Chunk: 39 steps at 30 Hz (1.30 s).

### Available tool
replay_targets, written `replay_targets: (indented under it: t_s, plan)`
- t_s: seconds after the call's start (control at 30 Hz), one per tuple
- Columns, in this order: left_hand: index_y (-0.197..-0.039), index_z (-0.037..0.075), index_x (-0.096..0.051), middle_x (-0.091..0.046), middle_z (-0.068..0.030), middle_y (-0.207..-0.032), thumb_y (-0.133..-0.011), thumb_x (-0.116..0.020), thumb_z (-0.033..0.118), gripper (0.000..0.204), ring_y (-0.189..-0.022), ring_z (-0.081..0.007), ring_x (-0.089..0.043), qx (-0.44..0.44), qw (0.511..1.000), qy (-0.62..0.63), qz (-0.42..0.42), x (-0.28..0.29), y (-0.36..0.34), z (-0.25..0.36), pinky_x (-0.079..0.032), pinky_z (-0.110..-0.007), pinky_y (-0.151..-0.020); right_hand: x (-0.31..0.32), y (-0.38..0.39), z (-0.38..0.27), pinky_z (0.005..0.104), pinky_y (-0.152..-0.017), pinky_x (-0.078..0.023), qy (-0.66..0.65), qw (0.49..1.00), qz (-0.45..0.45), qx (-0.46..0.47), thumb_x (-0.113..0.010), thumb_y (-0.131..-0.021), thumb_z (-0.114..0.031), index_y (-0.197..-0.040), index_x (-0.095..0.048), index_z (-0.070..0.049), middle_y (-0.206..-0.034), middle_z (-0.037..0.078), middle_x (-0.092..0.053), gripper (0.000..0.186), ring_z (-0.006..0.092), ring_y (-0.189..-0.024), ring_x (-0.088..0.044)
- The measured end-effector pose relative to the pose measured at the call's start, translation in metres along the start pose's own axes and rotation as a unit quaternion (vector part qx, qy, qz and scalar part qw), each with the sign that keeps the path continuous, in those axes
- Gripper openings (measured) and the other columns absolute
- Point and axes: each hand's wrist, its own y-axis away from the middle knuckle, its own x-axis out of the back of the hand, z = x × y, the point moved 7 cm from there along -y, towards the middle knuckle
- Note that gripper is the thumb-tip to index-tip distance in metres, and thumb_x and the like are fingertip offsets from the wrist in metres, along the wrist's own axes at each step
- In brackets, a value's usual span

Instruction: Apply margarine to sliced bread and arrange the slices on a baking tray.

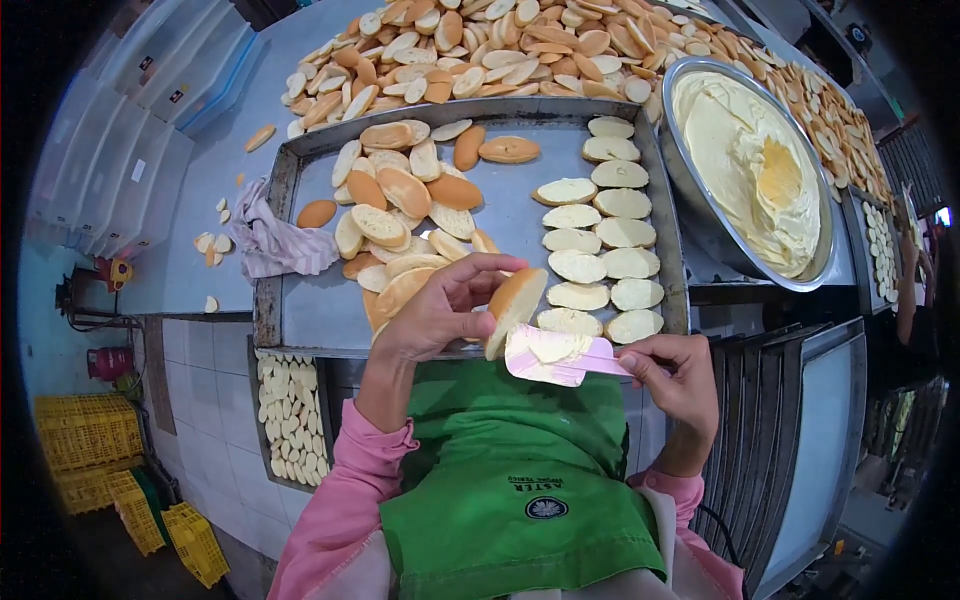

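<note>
My left hand [452,305] is closed round an oval slice of bread [519,299], held tilted over the near edge of a metal tray [662,215]. Right beside that slice is the blade of a pink spatula [573,374], with pale cream on it. Its handle is gripped in my right hand [676,388]. Whether blade and bread touch, I cannot tell. On the tray's right side, cream-topped slices [625,233] lie in two columns. Plain bread slices [406,192] are heaped on its left, partly behind my left hand.
A steel bowl of pale cream [735,150] stands right of the tray. Behind spreads a large pile of bread slices [510,50]. A striped cloth [283,238] lies at the left, near plastic boxes [140,120]. Stacked trays [745,440] stand at lower right, yellow crates [90,435] at lower left.
</note>
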Motion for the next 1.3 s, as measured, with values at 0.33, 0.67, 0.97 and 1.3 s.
replay_targets:
  t_s: [0.33,0.67,0.97,1.3]
  plan:
    - [-0.122,0.004,-0.044,-0.050,-0.0082,-0.118,-0.076,-0.065,0.011,0.051,-0.101,-0.0134,-0.052,0.091,0.973,-0.213,-0.003,0.013,-0.003,-0.002,-0.047,-0.025,-0.081,-0.009,-0.009,-0.030,0.0267,-0.046,-0.038,0.268,0.922,0.094,0.264,-0.067,-0.066,-0.007,-0.073,-0.067,-0.009,-0.058,0.004,-0.059,0.008,0.0182,-0.048,-0.054]
    - [-0.134,0.011,-0.019,-0.047,-0.0147,-0.119,-0.079,-0.056,0.044,0.075,-0.096,-0.0250,-0.058,0.044,0.992,0.081,0.081,0.023,0.014,-0.024,-0.054,-0.031,-0.074,0.001,-0.023,-0.011,0.0273,-0.056,-0.043,0.098,0.951,0.187,0.227,-0.065,-0.066,0.001,-0.077,-0.065,-0.003,-0.069,0.009,-0.061,0.012,0.0196,-0.060,-0.057]
    - [-0.134,0.010,-0.017,-0.046,-0.0162,-0.120,-0.074,-0.056,0.052,0.083,-0.097,-0.0247,-0.058,0.049,0.994,0.083,0.053,0.016,0.012,-0.034,-0.055,-0.030,-0.070,-0.004,-0.032,-0.031,0.0283,-0.062,-0.043,0.266,0.896,0.188,0.303,-0.061,-0.061,0.007,-0.084,-0.068,-0.010,-0.082,0.004,-0.060,0.030,0.0206,-0.074,-0.053]
    - [-0.131,0.012,-0.024,-0.043,-0.0101,-0.123,-0.068,-0.067,0.044,0.083,-0.103,-0.0234,-0.054,0.019,0.989,0.128,0.066,0.011,0.012,-0.030,-0.052,-0.032,-0.078,-0.001,-0.031,-0.026,0.0292,-0.064,-0.041,0.262,0.897,0.226,0.274,-0.059,-0.063,0.007,-0.086,-0.068,-0.010,-0.083,0.004,-0.060,0.030,0.0206,-0.073,-0.051]
